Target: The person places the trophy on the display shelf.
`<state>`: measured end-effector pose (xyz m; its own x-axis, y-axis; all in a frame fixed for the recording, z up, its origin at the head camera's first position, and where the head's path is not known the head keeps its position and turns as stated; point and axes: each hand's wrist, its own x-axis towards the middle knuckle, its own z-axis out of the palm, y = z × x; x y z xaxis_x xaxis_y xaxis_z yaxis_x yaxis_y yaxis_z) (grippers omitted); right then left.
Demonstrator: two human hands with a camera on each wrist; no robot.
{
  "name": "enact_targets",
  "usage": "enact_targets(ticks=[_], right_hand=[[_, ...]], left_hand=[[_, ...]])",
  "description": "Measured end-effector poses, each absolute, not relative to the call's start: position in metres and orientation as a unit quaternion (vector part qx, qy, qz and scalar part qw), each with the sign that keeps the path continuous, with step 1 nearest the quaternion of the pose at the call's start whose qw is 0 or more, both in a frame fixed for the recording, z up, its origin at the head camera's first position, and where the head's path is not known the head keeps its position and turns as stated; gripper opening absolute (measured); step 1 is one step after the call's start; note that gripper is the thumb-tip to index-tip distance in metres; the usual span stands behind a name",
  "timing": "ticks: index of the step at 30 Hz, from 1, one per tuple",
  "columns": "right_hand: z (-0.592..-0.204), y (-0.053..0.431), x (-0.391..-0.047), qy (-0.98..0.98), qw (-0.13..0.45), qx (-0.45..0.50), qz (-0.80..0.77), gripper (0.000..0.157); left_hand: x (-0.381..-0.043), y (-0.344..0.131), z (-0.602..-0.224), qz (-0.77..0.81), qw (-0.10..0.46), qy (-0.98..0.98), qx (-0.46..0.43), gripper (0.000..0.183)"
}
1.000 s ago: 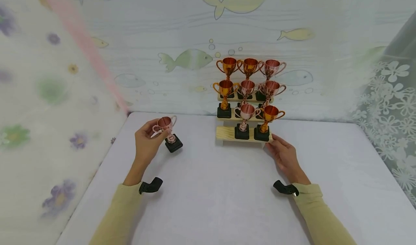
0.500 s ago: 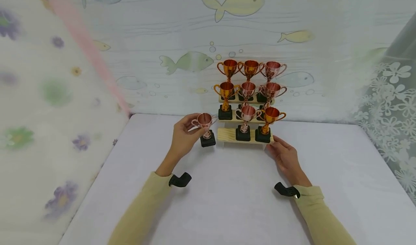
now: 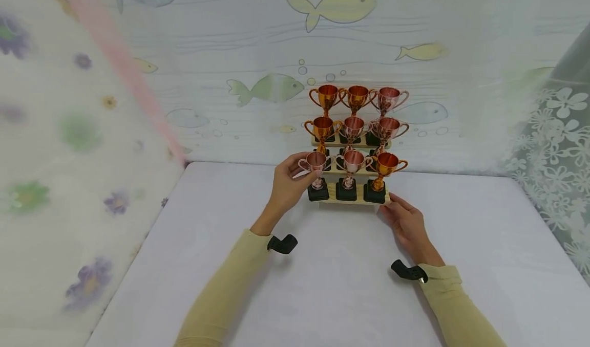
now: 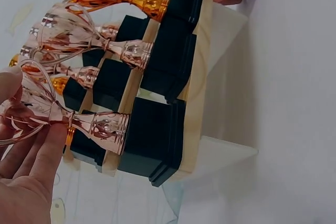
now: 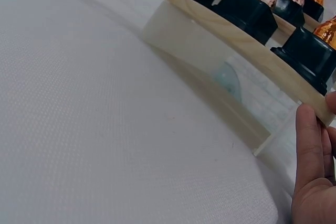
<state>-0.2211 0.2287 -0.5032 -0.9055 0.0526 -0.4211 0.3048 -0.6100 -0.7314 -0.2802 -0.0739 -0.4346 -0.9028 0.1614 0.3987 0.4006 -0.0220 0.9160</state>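
Note:
My left hand (image 3: 289,186) holds a small rose-gold trophy cup (image 3: 317,161) by its bowl, fingers behind and thumb in front. Its black square base (image 4: 149,137) sits at the left end of the lowest step of a wooden tiered stand (image 5: 241,40). Beside it on that step are a second rose-gold trophy (image 3: 353,161) and an orange-gold trophy (image 3: 386,164), both upright. My right hand (image 3: 405,224) pinches the right front corner of the stand, thumb at the board's edge and fingers under it, as the right wrist view shows.
Several more gold and rose-gold trophies (image 3: 357,97) fill the two higher steps. Pale side supports (image 4: 223,156) carry the lowest board above the white table (image 3: 332,270). A fish-print curtain (image 3: 258,29) hangs right behind the stand.
My left hand has carried the rose-gold trophy rightward from the table's left side to the lowest step, and it has gone from tilted to upright. The right hand stays at the stand's corner.

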Motion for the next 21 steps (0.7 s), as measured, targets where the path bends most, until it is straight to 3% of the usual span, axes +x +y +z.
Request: enact_targets(ticks=[8, 16, 21], right_hand=[[-0.506, 0.230, -0.221, 0.422, 0.073, 0.198, -0.882, 0.027], [-0.504, 0.229, -0.221, 0.425, 0.071, 0.197, -0.881, 0.059], [-0.504, 0.230, -0.221, 0.423, 0.073, 0.192, -0.883, 0.060]], left_hand=[[-0.287, -0.067, -0.435, -0.685, 0.079, -0.694, -0.208, 0.045], [-0.288, -0.060, -0.436, -0.686, 0.074, -0.691, -0.215, 0.043], [-0.287, -0.058, -0.435, -0.687, 0.075, -0.690, -0.214, 0.045]])
